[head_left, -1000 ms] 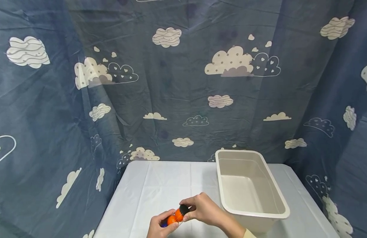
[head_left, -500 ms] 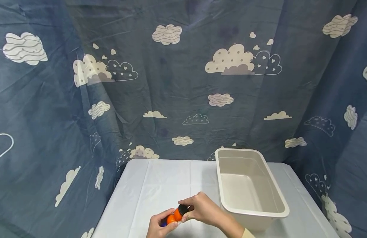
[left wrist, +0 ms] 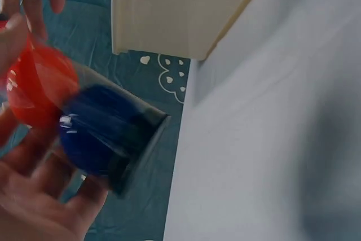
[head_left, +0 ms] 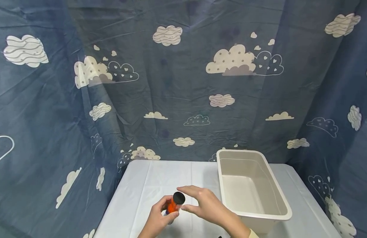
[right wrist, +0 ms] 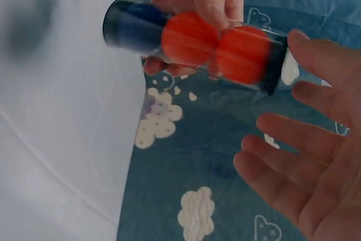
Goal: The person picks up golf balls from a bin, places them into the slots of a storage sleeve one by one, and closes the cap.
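Observation:
A clear tube (head_left: 172,209) with black ends holds two orange balls (right wrist: 245,55) and a dark blue ball (left wrist: 96,131) in a row. My left hand (head_left: 156,216) grips the tube around its middle, above the table. One black end (head_left: 179,198) faces up, close to my right hand (head_left: 208,203). The right hand's fingers are spread and uncurled, beside that end. In the right wrist view a fingertip (right wrist: 299,36) lies right at the black end; whether it touches, I cannot tell.
A deep beige plastic bin (head_left: 239,186) stands on the right of the white-covered table (head_left: 164,178). Dark blue cloth (head_left: 183,82) printed with clouds hangs behind and at both sides. A small dark thing (head_left: 220,236) peeks in at the bottom edge.
My right hand has let go of the tube's black end and spread its fingers. The left hand has turned the tube more upright, so that end faces up.

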A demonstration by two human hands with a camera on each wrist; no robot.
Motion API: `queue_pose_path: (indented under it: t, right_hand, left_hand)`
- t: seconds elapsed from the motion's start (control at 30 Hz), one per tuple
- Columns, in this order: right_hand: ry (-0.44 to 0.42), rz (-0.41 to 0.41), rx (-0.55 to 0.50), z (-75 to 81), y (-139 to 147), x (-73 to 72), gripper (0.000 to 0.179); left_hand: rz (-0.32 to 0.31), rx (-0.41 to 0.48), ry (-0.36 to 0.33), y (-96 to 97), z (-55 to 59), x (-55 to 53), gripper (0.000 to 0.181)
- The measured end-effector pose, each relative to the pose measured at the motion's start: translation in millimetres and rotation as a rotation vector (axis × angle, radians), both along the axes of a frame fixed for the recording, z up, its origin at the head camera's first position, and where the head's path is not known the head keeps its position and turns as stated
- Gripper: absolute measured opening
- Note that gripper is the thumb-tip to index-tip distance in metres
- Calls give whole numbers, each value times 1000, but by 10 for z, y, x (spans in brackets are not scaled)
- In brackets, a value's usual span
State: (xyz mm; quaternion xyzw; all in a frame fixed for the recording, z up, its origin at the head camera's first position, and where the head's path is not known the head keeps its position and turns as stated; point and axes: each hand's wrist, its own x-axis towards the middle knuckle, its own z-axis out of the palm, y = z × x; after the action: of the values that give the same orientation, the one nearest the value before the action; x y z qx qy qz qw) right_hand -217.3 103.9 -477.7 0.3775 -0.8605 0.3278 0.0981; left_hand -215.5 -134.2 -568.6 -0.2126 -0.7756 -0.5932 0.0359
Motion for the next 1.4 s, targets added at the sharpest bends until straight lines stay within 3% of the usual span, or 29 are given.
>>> queue_pose_path:
  t: [0.23, 0.33, 0.6, 0.8, 0.93, 1.1, 1.4]
  right_hand:
    - [-29, -71, 61, 54, 154, 29, 60]
    - [-48, -81, 76, 68, 246, 25, 58]
    - [-20, -156, 105, 174, 578, -94, 62]
    - [21, -228, 146, 167, 801, -151, 65]
    - [21, -252, 130, 139, 888, -144, 65]
    - [34, -269, 106, 95, 943, -111, 65]
    - [50, -286, 101, 13, 969, -54, 65]
  left_hand:
    - [266, -15, -36, 27, 8, -207, 46]
    - [318, -26, -44, 6, -14, -308, 48]
    - [333, 13, -59, -97, -128, -571, 46]
    - [401, -20, -78, -187, -225, -680, 46]
    - [437, -27, -69, -242, -305, -704, 45]
    - [435, -39, -73, -264, -430, -708, 45]
    - [443, -64, -98, -218, -665, -623, 47]
